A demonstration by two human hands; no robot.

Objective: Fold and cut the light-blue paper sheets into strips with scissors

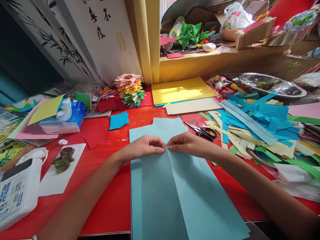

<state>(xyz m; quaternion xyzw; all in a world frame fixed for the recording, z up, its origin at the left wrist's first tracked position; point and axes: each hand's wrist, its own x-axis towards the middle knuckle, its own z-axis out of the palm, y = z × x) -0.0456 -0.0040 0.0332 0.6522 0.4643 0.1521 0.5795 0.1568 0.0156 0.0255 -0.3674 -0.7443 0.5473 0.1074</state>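
Note:
A sheet of light blue paper (160, 193) with a crease down its middle lies before me, on top of more light blue sheets (136, 200). My left hand (145, 146) pinches this top sheet near the upper end of the crease. Close against it, fingertips nearly touching, my right hand (182, 143) pinches the same sheet just right of the crease. The paper rises slightly where the fingers hold it. Black-handled scissors (206, 132) lie beyond my right hand, blades half apart. A small stack of blue paper squares (119, 120) sits beyond my left hand.
Paper strips and scraps (255, 123) are heaped at right, near a metal bowl (272, 85). Yellow card (180, 90) and a tall pile of folded paper pieces (130, 89) stand at the back. A tissue pack (72, 115), a white box (20, 190) and a napkin (60, 183) lie left.

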